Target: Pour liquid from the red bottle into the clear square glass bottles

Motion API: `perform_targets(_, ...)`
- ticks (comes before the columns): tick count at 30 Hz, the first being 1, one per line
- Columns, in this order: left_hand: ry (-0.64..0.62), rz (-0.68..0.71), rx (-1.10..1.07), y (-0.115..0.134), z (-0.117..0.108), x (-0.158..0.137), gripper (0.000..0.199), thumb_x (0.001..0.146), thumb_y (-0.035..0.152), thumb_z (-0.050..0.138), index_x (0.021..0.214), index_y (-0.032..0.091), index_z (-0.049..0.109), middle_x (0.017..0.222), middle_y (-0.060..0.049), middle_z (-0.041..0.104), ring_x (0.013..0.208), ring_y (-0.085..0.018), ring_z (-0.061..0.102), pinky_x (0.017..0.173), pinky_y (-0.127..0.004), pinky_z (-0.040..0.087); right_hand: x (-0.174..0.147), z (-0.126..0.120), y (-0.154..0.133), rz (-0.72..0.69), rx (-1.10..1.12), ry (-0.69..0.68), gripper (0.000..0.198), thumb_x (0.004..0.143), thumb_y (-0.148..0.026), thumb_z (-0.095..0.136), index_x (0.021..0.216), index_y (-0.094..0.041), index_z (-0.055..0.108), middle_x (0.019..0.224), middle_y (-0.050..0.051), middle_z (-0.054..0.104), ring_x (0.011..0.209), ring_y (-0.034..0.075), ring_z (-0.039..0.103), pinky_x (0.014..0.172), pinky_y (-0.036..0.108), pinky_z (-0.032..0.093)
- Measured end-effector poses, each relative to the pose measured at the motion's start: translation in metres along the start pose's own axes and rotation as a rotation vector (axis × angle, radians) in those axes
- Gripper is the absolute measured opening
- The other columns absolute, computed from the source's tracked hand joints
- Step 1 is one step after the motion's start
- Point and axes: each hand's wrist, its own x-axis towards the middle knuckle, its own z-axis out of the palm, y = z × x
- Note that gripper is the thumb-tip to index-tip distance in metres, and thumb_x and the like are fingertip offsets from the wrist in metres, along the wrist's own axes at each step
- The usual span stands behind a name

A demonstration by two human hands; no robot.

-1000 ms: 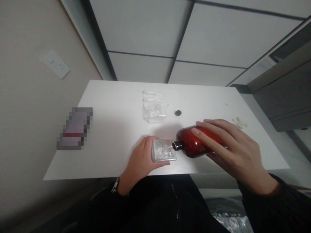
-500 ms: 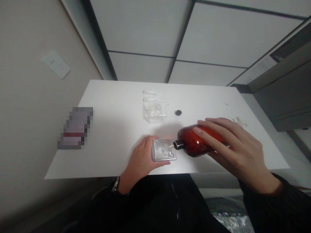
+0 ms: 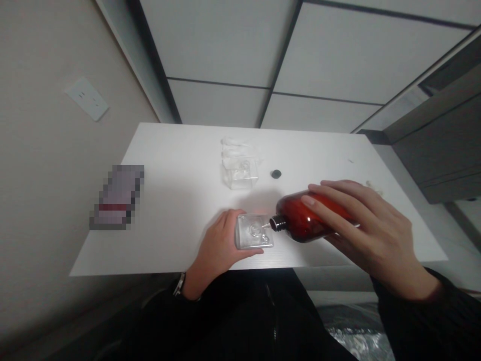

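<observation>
My left hand (image 3: 218,240) is wrapped round a clear square container (image 3: 246,239) near the front edge of the table. In my right hand (image 3: 370,233) lies a reddish-brown bottle (image 3: 310,220), tipped almost flat with its black neck pointing left. Clear liquid runs from the bottle's mouth into the container, and ripples show on the surface inside. The right fingers lie over the bottle's upper side; its base is hidden by that hand. A small black cap (image 3: 276,174) rests on the table behind the bottle.
A second clear container (image 3: 240,178) stands farther back, with crumpled clear plastic (image 3: 238,147) behind it. A blurred-out flat object (image 3: 119,193) lies at the white table's (image 3: 169,220) left edge. Small scraps (image 3: 372,187) lie at the right.
The bottle and my right hand have shifted slightly to the right. The stream of liquid looks thinner. My left hand and the container have hardly moved.
</observation>
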Motion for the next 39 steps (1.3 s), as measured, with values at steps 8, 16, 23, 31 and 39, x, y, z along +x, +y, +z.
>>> perform_targets(8,0.000,0.000,0.002,-0.0009,0.0015,0.0001,0.077,0.067,0.044,0.100,0.124,0.024,0.052,0.119,-0.007,0.065,0.110,-0.031,0.066,0.094,-0.045,0.055,-0.0018,-0.0008,0.0010,-0.003,0.012,-0.006,0.064,0.083,0.002,0.077,0.142,-0.013,0.058,0.136,0.022,0.070,0.119,0.040,0.069,0.094,0.055,0.061)
perform_targets(16,-0.001,0.001,0.007,-0.0006,0.0016,0.0003,0.078,0.066,0.042,0.100,0.124,0.024,0.051,0.120,-0.007,0.066,0.110,-0.031,0.067,0.094,-0.045,0.056,-0.0026,-0.0004,0.0024,-0.004,0.004,-0.007,0.066,0.083,0.001,0.078,0.143,-0.013,0.058,0.137,0.022,0.069,0.118,0.039,0.069,0.094,0.055,0.061)
perform_targets(23,0.005,0.007,0.007,0.0001,0.0015,-0.0005,0.078,0.067,0.043,0.100,0.124,0.025,0.051,0.120,-0.007,0.066,0.110,-0.031,0.067,0.094,-0.045,0.056,-0.0021,0.0003,0.0023,-0.010,0.008,-0.011,0.064,0.083,0.001,0.078,0.142,-0.013,0.058,0.136,0.022,0.070,0.118,0.039,0.069,0.093,0.054,0.061)
perform_targets(31,0.004,0.011,0.017,0.0002,0.0011,-0.0003,0.078,0.067,0.042,0.100,0.125,0.023,0.051,0.121,-0.008,0.065,0.111,-0.031,0.067,0.095,-0.046,0.056,-0.0053,0.0045,0.0016,-0.018,0.014,-0.016,0.064,0.083,0.001,0.078,0.143,-0.013,0.058,0.136,0.022,0.070,0.118,0.039,0.069,0.092,0.053,0.062)
perform_targets(39,0.001,0.006,0.022,-0.0002,0.0013,-0.0007,0.080,0.066,0.042,0.100,0.127,0.023,0.051,0.122,-0.008,0.065,0.112,-0.032,0.067,0.096,-0.047,0.056,-0.0058,0.0070,0.0002,-0.032,0.010,-0.020,0.061,0.085,0.000,0.077,0.142,-0.013,0.059,0.135,0.020,0.070,0.118,0.038,0.069,0.093,0.053,0.063)
